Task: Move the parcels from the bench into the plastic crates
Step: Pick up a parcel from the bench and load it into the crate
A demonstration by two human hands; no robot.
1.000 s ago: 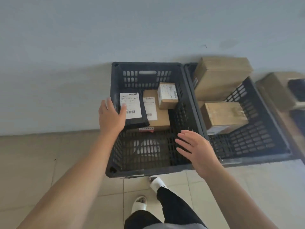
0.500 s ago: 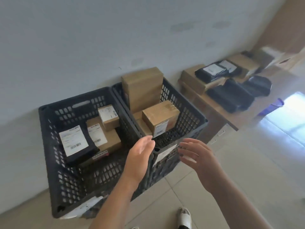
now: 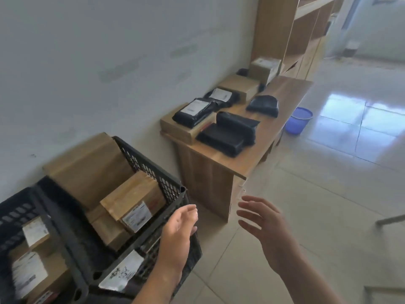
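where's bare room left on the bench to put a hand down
The wooden bench is bare along its front edge and far right corner, beside the small black poly bag. The wall side is crowded with cardboard boxes and black labelled mailers.

No print reads clearly here. Just beyond the left hand (image 3: 178, 229), the white label (image 3: 136, 216) on the cardboard box (image 3: 131, 199) in the right crate (image 3: 166, 187) shows only blurred lines. Far ahead of the right hand (image 3: 266, 227), the label (image 3: 195, 107) on the black mailer (image 3: 194, 113) on the bench (image 3: 258, 141) is equally illegible.
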